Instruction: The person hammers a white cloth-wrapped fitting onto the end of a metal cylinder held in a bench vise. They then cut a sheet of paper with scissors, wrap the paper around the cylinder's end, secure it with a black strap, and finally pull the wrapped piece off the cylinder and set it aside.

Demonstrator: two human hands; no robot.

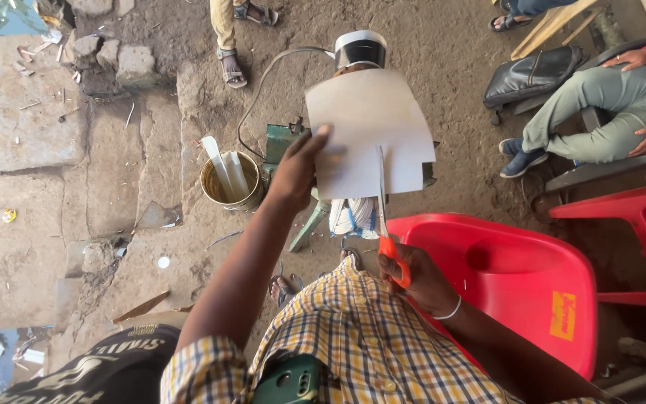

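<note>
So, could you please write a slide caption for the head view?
Left hand holds a white sheet while right hand cuts it with orange-handled scissors.

open dirt floor (114, 224) lies to the left, broken only by a tin bucket (231, 182) and stones (125, 63). straight ahead a green stand (287, 142) and a cable (263, 82) block the way. a red plastic chair (532, 284) crowds the right, seated legs (600, 112) beyond it.

A red plastic chair (517, 284) fills the lower right of the frame. A metal bucket (232, 187) holding white strips stands left of centre on the dirt floor (54, 224). A black bag (532, 75) lies upper right beside a seated person (607, 112).
</note>
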